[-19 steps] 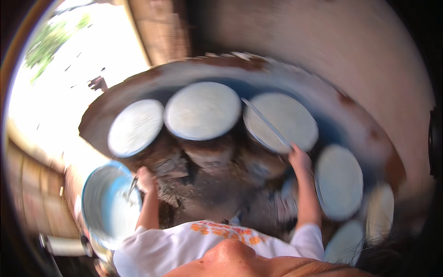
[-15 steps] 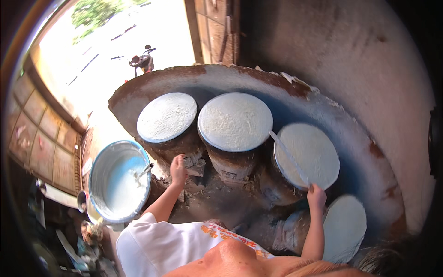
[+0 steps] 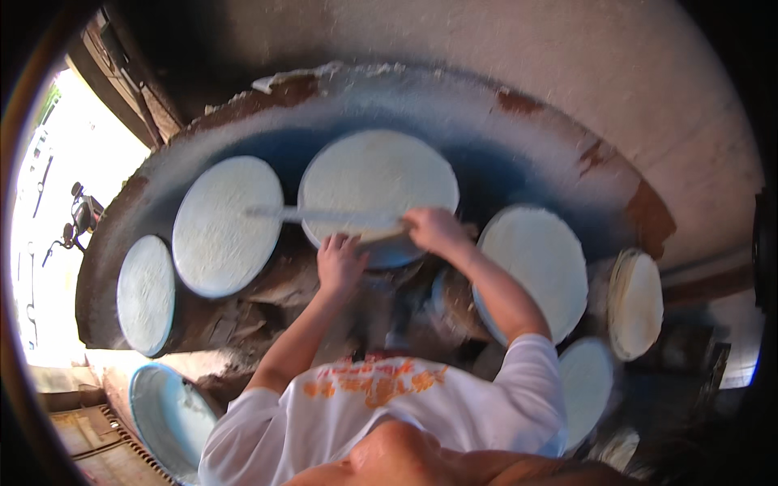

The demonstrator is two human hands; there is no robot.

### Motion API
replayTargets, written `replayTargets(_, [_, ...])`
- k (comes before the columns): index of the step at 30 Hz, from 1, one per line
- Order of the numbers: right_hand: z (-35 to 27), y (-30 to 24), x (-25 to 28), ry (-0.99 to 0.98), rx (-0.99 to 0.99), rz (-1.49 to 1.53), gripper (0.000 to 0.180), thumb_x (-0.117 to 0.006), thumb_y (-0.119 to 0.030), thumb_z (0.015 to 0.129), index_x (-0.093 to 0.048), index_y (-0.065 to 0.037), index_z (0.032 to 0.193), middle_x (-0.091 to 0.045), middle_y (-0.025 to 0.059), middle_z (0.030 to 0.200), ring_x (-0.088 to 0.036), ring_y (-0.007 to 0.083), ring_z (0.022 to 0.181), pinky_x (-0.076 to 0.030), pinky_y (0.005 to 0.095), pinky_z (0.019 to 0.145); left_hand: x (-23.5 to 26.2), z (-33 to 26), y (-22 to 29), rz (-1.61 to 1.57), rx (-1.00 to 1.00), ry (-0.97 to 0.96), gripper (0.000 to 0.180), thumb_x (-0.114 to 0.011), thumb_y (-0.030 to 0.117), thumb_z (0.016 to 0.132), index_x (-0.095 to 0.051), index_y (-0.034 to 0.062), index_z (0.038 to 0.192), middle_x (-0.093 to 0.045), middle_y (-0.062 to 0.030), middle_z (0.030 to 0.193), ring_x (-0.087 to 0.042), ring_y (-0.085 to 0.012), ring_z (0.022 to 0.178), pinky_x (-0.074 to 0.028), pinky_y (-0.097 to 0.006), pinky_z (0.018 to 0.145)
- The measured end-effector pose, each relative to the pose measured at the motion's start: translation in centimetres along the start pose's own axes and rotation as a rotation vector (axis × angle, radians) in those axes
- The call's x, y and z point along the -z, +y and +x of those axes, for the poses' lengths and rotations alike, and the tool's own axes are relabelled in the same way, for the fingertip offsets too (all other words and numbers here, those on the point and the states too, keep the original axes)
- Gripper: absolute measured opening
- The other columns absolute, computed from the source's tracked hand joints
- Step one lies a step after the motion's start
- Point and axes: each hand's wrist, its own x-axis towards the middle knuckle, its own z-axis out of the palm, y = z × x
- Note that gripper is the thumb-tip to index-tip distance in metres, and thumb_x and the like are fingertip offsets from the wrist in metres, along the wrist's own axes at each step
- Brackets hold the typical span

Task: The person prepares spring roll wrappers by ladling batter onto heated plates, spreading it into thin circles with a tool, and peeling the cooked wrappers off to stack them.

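Observation:
In front of me, a thin white pancake (image 3: 377,174) covers most of a round griddle (image 3: 399,257). The griddle's bare, bluish near rim shows below the pancake's front edge. My right hand (image 3: 438,231) is closed round the end of a long, flat, pale spatula (image 3: 332,215), which lies level across the pancake and points left. My left hand (image 3: 340,263) is at the front edge of the same pancake, its fingers bent over and seeming to pinch that edge. The thumb is mostly hidden.
Other batter-covered griddles stand to the left (image 3: 228,227), far left (image 3: 146,296), right (image 3: 532,267) and lower right (image 3: 587,393). A stack of round pancakes (image 3: 638,306) is at far right. A blue basin (image 3: 170,417) sits at lower left. A curved low wall (image 3: 454,97) rises behind.
My view has turned right, bringing the pancake stack into sight. The spatula now lies across the middle griddle. My left hand has come to the pancake's front edge.

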Motion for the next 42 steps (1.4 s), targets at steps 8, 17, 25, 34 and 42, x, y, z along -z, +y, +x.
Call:
replayTargets(8, [4.1,2.0,2.4,0.049,0.029,0.149,0.014,-0.060,-0.016,0.074,-0.067,-0.010,0.085,-0.065,0.0142,0.074,-0.063,0.0344,0.071,-0.048,0.0459,0.064,0.7,5.7,-1.3,-0.184,-0.081,0.126,0.011,-0.074,0.009,0.068,-0.067,0.0045,0.074,-0.062,-0.0074,0.081,-0.056,-0.0264,0.081,-0.046,-0.038,0.073])
replayTargets(17, [12.8,6.2,10.2,0.303,0.049,0.376,0.023,-0.062,-0.028,0.081,-0.065,-0.007,0.089,-0.063,0.0148,0.073,-0.063,0.0272,0.067,-0.047,0.0391,0.062,3.6,20.8,-1.4,-0.298,0.023,0.044,0.014,-0.070,0.008,0.075,-0.061,-0.0022,0.078,-0.058,-0.0072,0.075,-0.057,-0.0164,0.069,-0.046,-0.028,0.065])
replayTargets(25, [-2.9,7.3,5.4,0.535,-0.788,1.177,0.023,-0.070,-0.025,0.082,-0.056,-0.007,0.080,-0.061,0.0035,0.066,-0.049,0.0052,0.049,-0.034,0.0213,0.040,9.7,25.2,6.3,-0.188,-0.379,0.060,0.012,-0.069,0.009,0.077,-0.061,0.0000,0.079,-0.060,-0.0070,0.082,-0.060,-0.0195,0.073,-0.048,-0.027,0.066])
replayTargets(34, [-5.8,9.4,2.1,0.746,-0.788,0.855,0.033,-0.065,-0.036,0.082,-0.054,-0.004,0.084,-0.064,0.0134,0.069,-0.051,0.0180,0.046,-0.039,0.0317,0.041,0.7,4.6,4.5,-0.038,-0.790,-0.078,0.014,-0.064,0.007,0.070,-0.065,0.0089,0.084,-0.060,-0.0050,0.085,-0.058,-0.0244,0.079,-0.047,-0.037,0.069])
replayTargets(42, [-17.4,4.8,6.3,0.853,-1.052,0.355,0.023,-0.062,-0.012,0.067,-0.057,0.001,0.085,-0.062,0.0236,0.077,-0.063,0.0386,0.078,-0.049,0.0449,0.067,-5.0,-3.0,8.4,-0.332,-0.739,-0.120,0.019,-0.068,0.001,0.066,-0.064,0.0050,0.083,-0.060,-0.0095,0.087,-0.057,-0.0296,0.081,-0.045,-0.041,0.072])
